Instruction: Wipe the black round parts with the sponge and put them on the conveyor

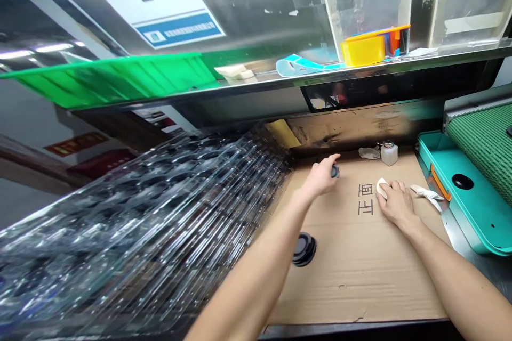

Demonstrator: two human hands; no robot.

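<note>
My left hand (323, 176) is above the far part of a cardboard sheet (340, 287), its index finger stretched out. A small dark round part (335, 171) is held under its fingers, half hidden. My right hand (396, 201) rests on the cardboard beside the printed black characters, fingers closed on a white folded cloth (381, 184). Beside my left forearm lies a short stack of black round parts (304, 249), partly covered by the arm. A crumpled white cloth (428, 193) lies to the right of my right hand.
Stacked clear plastic trays (192, 213) fill the left side. A small capped jar (389, 153) stands at the back. On the right are a teal bin (476, 218) with a black round part and a green conveyor belt (488, 138). A shelf above carries a green tray (132, 77) and a yellow box (363, 51).
</note>
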